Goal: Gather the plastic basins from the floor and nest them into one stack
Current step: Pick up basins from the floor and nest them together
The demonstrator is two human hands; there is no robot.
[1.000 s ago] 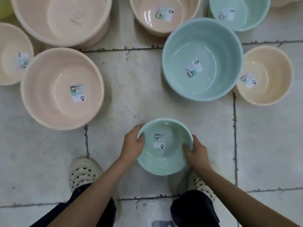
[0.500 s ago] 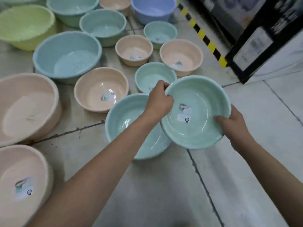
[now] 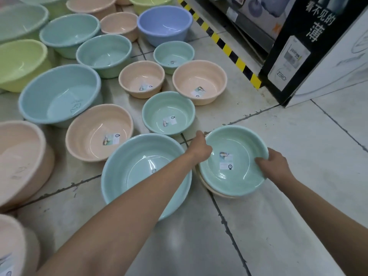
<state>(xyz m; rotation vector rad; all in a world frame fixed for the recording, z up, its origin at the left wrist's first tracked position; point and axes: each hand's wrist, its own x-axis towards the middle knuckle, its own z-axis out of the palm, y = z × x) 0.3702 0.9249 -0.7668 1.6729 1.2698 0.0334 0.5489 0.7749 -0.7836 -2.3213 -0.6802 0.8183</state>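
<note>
We gripped a small green basin (image 3: 239, 180) by opposite edges, our left hand (image 3: 201, 149) and right hand (image 3: 275, 166) each curled over its rim. It was tilted inside a cream basin (image 3: 214, 190) on the tiled floor (image 3: 298, 146), just beside a large teal basin (image 3: 139, 166); we could not tell if it was fully seated. We judged that the tilt could wedge it crooked or trap our fingers between the rims. With other basins (image 3: 168, 114) left to gather, a skewed base would make the stack lean.

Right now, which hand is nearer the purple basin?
Left. The left hand grips the small green basin on the side toward the purple basin; the right hand grips its opposite rim.
</note>
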